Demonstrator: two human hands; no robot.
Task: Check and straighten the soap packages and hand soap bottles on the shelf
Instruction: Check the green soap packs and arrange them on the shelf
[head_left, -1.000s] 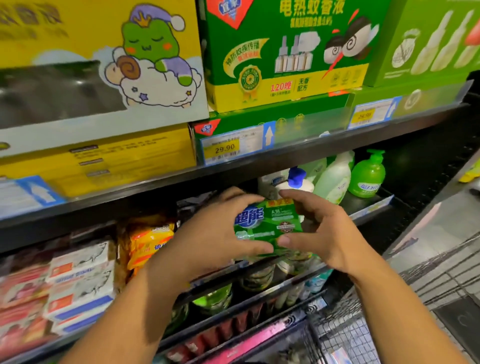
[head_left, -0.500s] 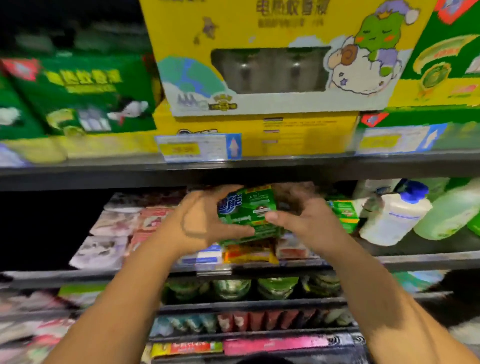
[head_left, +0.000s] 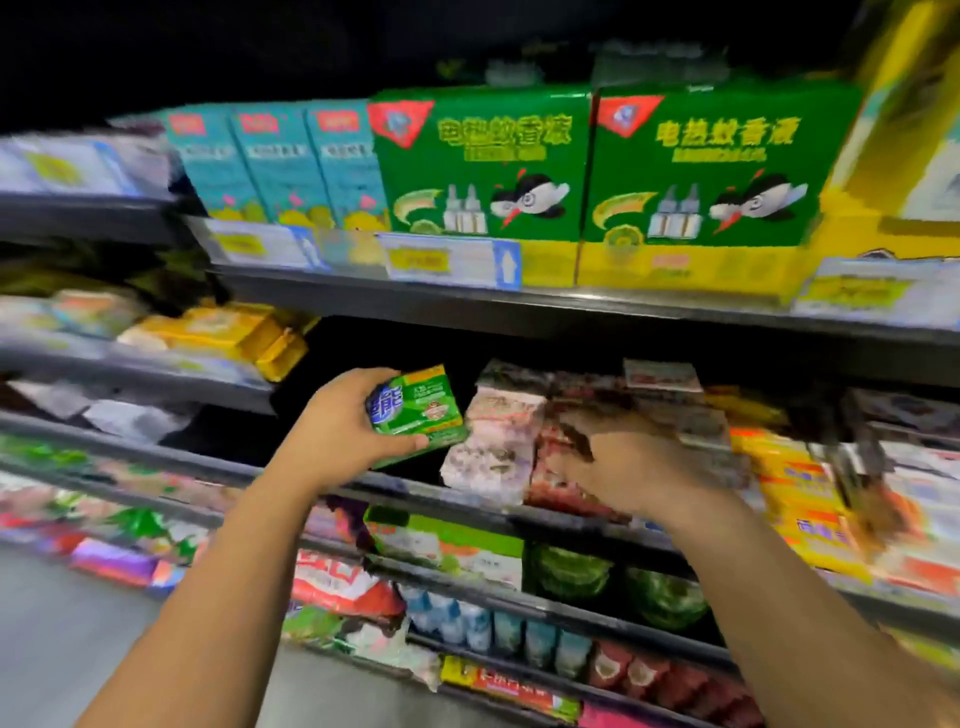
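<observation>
My left hand (head_left: 340, 431) grips a green soap package (head_left: 418, 410) with a blue logo and holds it in front of a dark gap at the left end of the middle shelf (head_left: 395, 493). My right hand (head_left: 631, 465) is blurred by motion. It reaches toward the stacked white and pink soap packages (head_left: 493, 447) and red soap packages (head_left: 558, 483) just right of that gap. Its fingers look loosely spread, and I cannot tell whether they touch the stack. No hand soap bottles are in view.
Green and yellow mosquito-liquid boxes (head_left: 483, 171) and teal boxes (head_left: 275, 161) fill the shelf above. Yellow and orange packs (head_left: 800, 493) lie right of the soap stacks, and yellow packs (head_left: 234, 332) lie on the neighbouring shelf at left. Lower shelves (head_left: 519, 608) hold more packaged goods.
The view has swung left along the shelf. My right hand has let go of the green soap package and moved right toward the stacks. My left hand alone holds the package now.
</observation>
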